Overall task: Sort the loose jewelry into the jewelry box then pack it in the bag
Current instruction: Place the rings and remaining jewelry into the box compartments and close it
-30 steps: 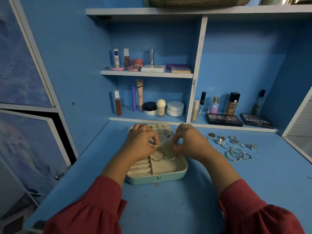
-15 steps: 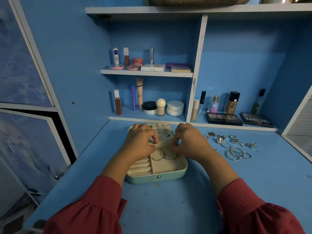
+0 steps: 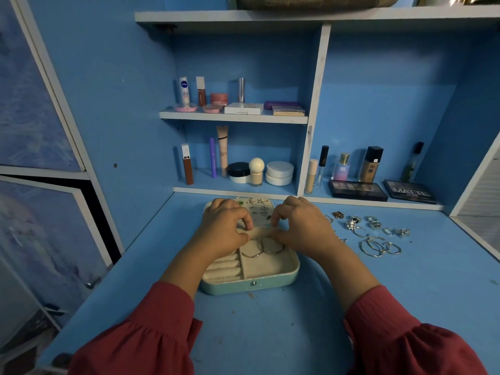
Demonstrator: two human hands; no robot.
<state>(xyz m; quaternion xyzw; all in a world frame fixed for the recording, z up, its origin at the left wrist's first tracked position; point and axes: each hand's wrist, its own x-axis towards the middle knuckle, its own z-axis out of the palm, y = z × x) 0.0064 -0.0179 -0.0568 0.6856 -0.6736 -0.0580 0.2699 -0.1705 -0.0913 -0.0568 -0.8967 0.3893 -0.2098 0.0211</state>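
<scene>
A pale green jewelry box (image 3: 250,286) lies open on the blue desk, its lid (image 3: 259,211) flat behind it with several earrings pinned to it. Two hoop earrings (image 3: 262,249) hang from a cream fabric strap (image 3: 258,232) at the back of the box. My left hand (image 3: 226,230) and my right hand (image 3: 300,227) each pinch one end of that strap with curled fingers. Loose silver jewelry (image 3: 376,234), rings, hoops and pendants, lies on the desk to the right of my right hand. The bag is not clearly in view.
Cosmetics fill the shelves behind: bottles and jars (image 3: 254,171), two eyeshadow palettes (image 3: 357,189) at the desk's back right. White frame edges bound the desk on the right (image 3: 476,234). A cabinet door (image 3: 54,226) stands ajar at the left.
Both hands have stayed on the strap, with only slight finger shifts. The box and the loose jewelry have not moved.
</scene>
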